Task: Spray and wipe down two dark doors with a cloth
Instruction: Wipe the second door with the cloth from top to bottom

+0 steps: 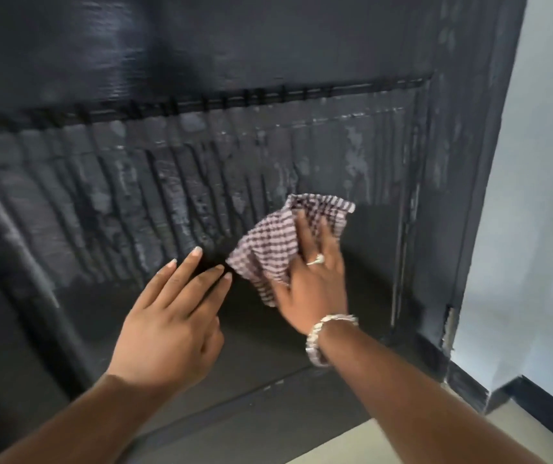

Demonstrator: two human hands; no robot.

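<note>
cloth [278,249]: soft, light, crumples; best pressed flat under the palm
right hand [315,279]: grip open, fingers flat, pressing cloth on door [201,61]
left hand [171,323]: grip open, empty

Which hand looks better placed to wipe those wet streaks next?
The right hand: it presses the checked cloth on the door beside the streaks. The left hand is bare.

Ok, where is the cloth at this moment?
In the head view, the checked cloth lies flat against the lower panel of the dark door, right of centre, pressed under the right hand, beside the left hand's fingertips.
</note>
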